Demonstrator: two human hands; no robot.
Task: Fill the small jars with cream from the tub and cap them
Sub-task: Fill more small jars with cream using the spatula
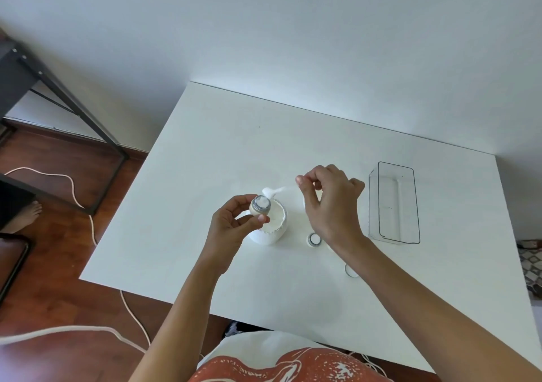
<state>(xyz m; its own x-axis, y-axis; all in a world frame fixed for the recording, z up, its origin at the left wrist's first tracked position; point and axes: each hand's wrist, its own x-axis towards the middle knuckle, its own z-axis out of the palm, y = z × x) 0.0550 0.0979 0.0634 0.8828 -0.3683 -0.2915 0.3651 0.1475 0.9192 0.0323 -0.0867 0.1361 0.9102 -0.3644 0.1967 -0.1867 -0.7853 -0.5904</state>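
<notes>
Head view shows us a small jar (pixel 260 205) pinched in our left hand (pixel 234 223) over the open tub (pixel 271 222) on the table (pixel 205 176). Our right hand (pixel 328 202) grips a white spatula (pixel 274 191), cream-laden tip at the jar's mouth. A tilt might drop cream outside. Both wrists bend inward.

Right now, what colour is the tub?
White; the tub holds white cream too. Head view, the only one, shows it.
</notes>
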